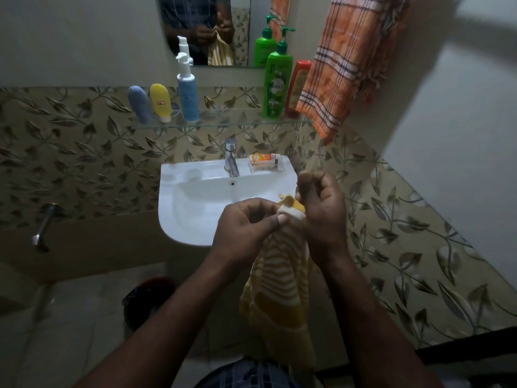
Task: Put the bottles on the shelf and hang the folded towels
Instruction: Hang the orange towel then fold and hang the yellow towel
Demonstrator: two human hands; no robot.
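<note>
lower centre: left hand (246, 228) and right hand (321, 217) pinch the top edge of the yellow towel (279, 278); it hangs between the forearms before the sink (167, 219) rim. above, the glass shelf (232, 123) has bare room between blue bottle (188, 93) and green bottle (277, 85); orange towel (341, 65) hangs upper right.

Single view. The wide-angle camera is worn on the person's head, above the forearms, facing forward and down at the sink (173, 219). The left hand (246, 225) and right hand (321, 214) sit near the lens, before the sink's front edge. The glass shelf (229, 121) and mirror (243, 37) lie farther off, on the wall.
</note>
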